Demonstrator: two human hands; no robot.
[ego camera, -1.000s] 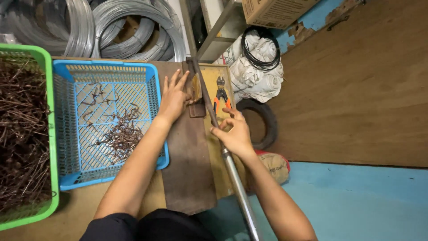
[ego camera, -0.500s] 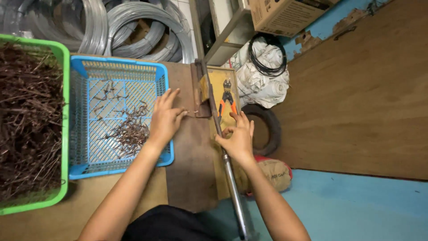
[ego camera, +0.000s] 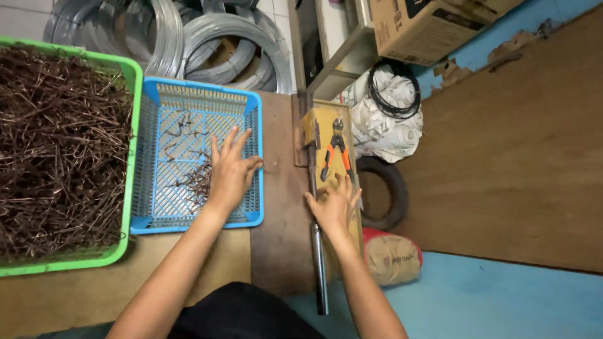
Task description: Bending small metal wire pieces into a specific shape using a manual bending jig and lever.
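blue basket point(ego camera: 252, 164), green basket point(ego camera: 130, 150), orange-handled pliers point(ego camera: 335, 150), rust-brown wire pieces point(ego camera: 56, 144).

A brown cardboard box point(ego camera: 422, 26) with a pale label is seen on a shelf, well beyond the right hand point(ego camera: 333, 204). A tan sack point(ego camera: 391, 258) with dark print is laid just right of that hand's forearm.

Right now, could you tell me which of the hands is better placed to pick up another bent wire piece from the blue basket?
The left hand: it is spread open above the blue basket, close to the bent wire pieces. The right hand rests on the metal lever bar, apart from the basket.
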